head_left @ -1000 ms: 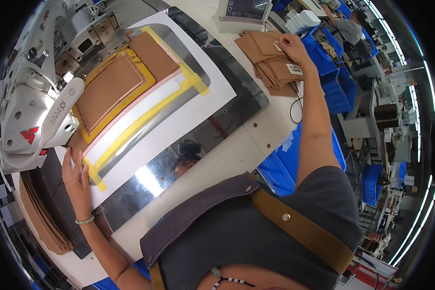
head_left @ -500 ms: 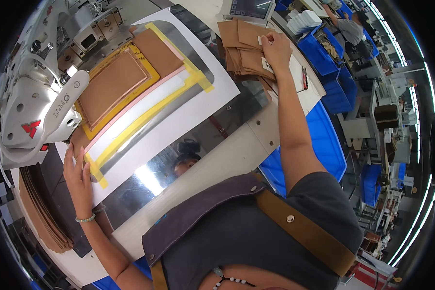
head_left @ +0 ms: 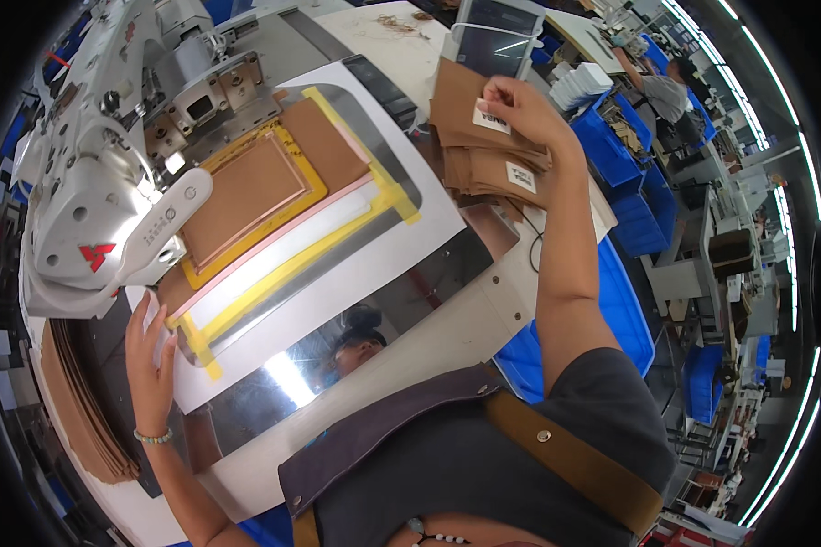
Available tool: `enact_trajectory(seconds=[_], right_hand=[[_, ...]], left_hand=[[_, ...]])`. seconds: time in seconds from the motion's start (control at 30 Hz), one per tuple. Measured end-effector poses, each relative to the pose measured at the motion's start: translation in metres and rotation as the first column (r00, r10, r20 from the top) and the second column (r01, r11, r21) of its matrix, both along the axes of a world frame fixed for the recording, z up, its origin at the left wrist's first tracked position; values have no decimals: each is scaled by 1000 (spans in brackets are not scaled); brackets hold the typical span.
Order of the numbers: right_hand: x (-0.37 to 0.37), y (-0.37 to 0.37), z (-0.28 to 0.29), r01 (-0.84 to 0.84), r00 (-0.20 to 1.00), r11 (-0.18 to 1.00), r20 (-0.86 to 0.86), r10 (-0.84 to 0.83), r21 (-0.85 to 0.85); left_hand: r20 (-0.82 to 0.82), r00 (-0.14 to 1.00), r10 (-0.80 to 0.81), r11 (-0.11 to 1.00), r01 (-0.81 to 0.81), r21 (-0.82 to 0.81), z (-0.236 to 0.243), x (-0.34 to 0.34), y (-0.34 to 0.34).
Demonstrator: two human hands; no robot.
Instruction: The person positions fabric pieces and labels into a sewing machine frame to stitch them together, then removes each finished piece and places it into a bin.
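My left hand, fingers extended, rests at the near left corner of a taped template board under the white sewing machine. The board holds brown panels and a yellow frame around a bordered brown piece. At the right, my right hand pinches a brown piece with a white label, at the top of a fanned stack of similar pieces, some also labelled.
A screen stands behind the stack. A blue tray is below the table's right edge, and a stack of long brown sheets lies at left. A co-worker sits beyond blue bins.
My right hand and the brown stack have moved left, and the pinched top piece now stands higher in front of the screen. The whole view has shifted; my left hand stays by the board.
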State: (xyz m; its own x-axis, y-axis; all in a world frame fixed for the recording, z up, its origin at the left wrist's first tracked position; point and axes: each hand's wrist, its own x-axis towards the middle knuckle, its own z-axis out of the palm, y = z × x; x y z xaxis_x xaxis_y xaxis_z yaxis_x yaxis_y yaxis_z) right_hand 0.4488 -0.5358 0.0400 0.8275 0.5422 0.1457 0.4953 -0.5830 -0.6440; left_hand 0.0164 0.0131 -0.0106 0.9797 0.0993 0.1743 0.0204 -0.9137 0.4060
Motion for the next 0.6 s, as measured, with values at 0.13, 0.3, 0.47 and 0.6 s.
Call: enact_trajectory(seconds=[0.13, 0.3, 0.47, 0.6], right_hand=[[-48, 139, 27, -252, 965, 950, -27, 261, 183], [-76, 274, -17, -418, 863, 904, 270, 427, -91], [-110, 344, -50, -503, 811, 838, 220, 543, -212], [-111, 350, -69, -520, 746, 826, 355, 564, -218]], left_hand=[[43, 999, 21, 999, -22, 37, 4, 2, 1], [23, 1000, -11, 997, 9, 74, -13, 40, -10], [3, 1000, -6, 993, 6, 115, -24, 53, -4], [-28, 998, -52, 986, 56, 155, -34, 74, 5]])
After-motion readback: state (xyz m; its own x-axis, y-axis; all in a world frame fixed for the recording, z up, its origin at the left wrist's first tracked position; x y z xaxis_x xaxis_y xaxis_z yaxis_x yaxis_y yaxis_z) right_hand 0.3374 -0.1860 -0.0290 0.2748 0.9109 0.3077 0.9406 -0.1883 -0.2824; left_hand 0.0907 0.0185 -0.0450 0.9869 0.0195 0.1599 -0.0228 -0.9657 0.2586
